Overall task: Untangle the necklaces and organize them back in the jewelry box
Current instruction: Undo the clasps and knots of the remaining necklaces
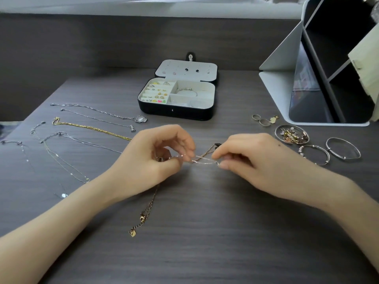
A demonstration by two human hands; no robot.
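Tangled necklaces (202,159), a rose-gold chain crossed with a thin silvery one, were held just above the bench (205,242) in front of the open jewelry box (176,112), on the person's side of it. The left hand (151,160) pinched one end of the knot between its thumb and curled fingers (187,148). The right hand (254,160) pinched the other end, its fingertips closed on the fine strands, so the chains stretched taut between the two hands. A tail (144,214) of the rose-gold chain ran out from under the left hand and lay on the bench, farther from the box still, ending in a clasp and a small square tag. The box stood with its lid laid back, small earrings in the narrow compartments on its left side and a bangle (186,90) in a larger one on its right. Left of the box and a little nearer the person, separate necklaces lay stretched out in rows: a silver chain (141,119) with a pendant, a gold chain (92,127), and thinner silver ones beyond. Right of the box lay two rings (264,122), a round dish (276,133) of charms and two loose bracelets (344,158), with a grey organiser (283,93) standing behind them.
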